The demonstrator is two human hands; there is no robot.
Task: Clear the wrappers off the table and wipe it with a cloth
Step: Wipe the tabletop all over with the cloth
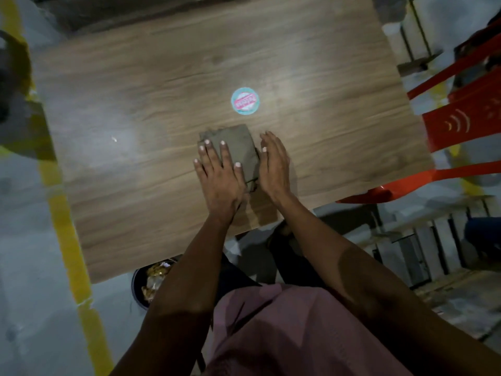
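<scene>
A folded grey-brown cloth [241, 147] lies on the wooden table [162, 104] near its middle. My left hand [219, 175] rests flat on the cloth's left part, fingers spread. My right hand [273, 164] stands on its edge against the cloth's right side, fingers straight and together. Neither hand grips the cloth. A small pale scrap [114, 139] lies on the table to the left. A dark bin [151, 283] holding crumpled wrappers sits on the floor under the table's near edge.
A round teal and pink sticker [244, 100] is on the table just beyond the cloth. A red plastic chair [466, 123] stands at the right side. A yellow floor line [70, 240] runs along the left.
</scene>
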